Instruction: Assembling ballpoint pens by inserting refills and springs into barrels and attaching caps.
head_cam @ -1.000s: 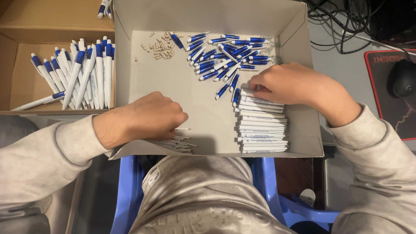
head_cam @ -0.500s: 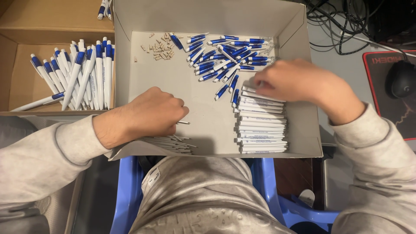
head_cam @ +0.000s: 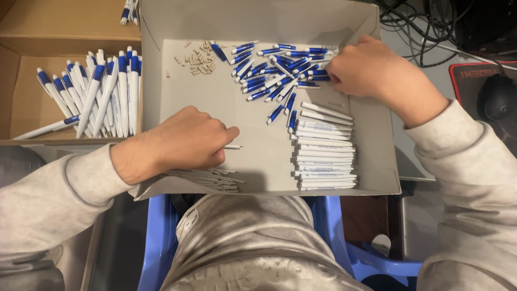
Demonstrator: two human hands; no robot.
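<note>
Head view: shallow grey cardboard tray [head_cam: 258, 21] sits on the person's lap. Left hand [head_cam: 186, 141] is curled, fingers pressed together, pinching a thin white refill [head_cam: 232, 146] whose tip pokes out to the right; long axis runs left-right. Just below that hand, at the tray's front edge, lies a bundle of thin white refills [head_cam: 207, 179], same left-right axis. Right hand [head_cam: 371, 70] is curled over the right end of the blue pen-tip pile [head_cam: 274, 70], fingers tucked into it; whether it pinches one, cannot tell. Pile lies directly left of the right hand, pieces scattered at mixed angles, short glossy blue plastic with white ends. Below the right hand, a neat stack of white pen barrels [head_cam: 326, 148], smooth matte plastic, all lying left-right, closer to the right hand than the left. Small beige bits [head_cam: 199, 59] at the tray's top left. Brown cardboard box [head_cam: 32, 32] to the left holds finished blue-and-white pens [head_cam: 102, 91], roughly upright in frame. Black mouse [head_cam: 495, 97] far right.
</note>
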